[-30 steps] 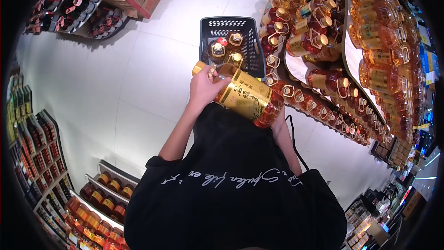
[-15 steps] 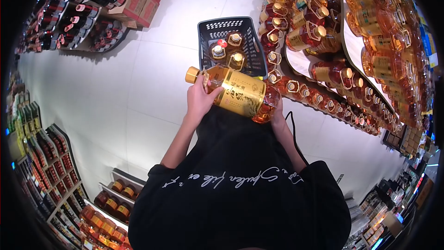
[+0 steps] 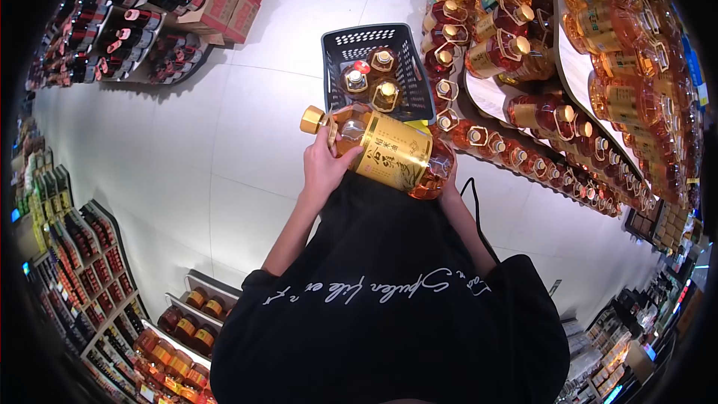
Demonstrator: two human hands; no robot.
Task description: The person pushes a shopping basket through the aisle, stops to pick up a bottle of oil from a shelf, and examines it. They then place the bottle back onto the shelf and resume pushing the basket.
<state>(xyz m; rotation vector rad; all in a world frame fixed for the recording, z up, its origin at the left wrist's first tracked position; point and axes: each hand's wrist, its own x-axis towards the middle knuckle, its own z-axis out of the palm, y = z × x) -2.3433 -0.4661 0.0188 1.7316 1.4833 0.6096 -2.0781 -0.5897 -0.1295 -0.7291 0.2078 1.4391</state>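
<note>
A large clear bottle of amber cooking oil with a gold cap and gold label lies nearly sideways in front of my body, its cap to the left. My left hand wraps around the bottle's neck and shoulder, the thumb resting by the label. At the base end my right hand holds the bottle, with most of its fingers hidden behind it. Just beyond the bottle stands a dark plastic shopping basket on the floor. Inside it are three upright bottles, one with a red tag on its neck.
Tiered shelves with many similar oil bottles rise on the right, close to the basket. Dark bottles and red cartons stand at the far left. More shelves are at the lower left. A black cord hangs by my right arm.
The bottle has rolled a little in my hands, so its label text sits lower. The view has shifted slightly; both hands keep their hold.
</note>
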